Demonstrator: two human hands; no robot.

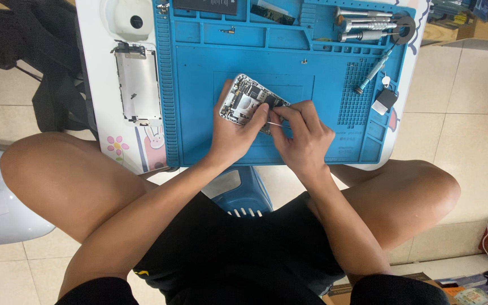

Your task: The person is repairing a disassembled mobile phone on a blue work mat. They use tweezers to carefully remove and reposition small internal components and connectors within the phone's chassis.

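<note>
An opened phone body (248,99) with its circuit parts showing lies tilted on a blue repair mat (199,113). My left hand (234,133) grips its near edge, thumb pressed on the inside. My right hand (305,135) pinches thin metal tweezers (275,123) whose tip points into the phone's lower right part. Both hands touch over the mat's middle.
A detached phone screen panel (137,85) lies on the white table left of the mat. Several screwdrivers (365,25) sit in the mat's top right tray, one screwdriver (374,72) and a small dark part (384,101) below. A blue stool (243,195) stands under the table.
</note>
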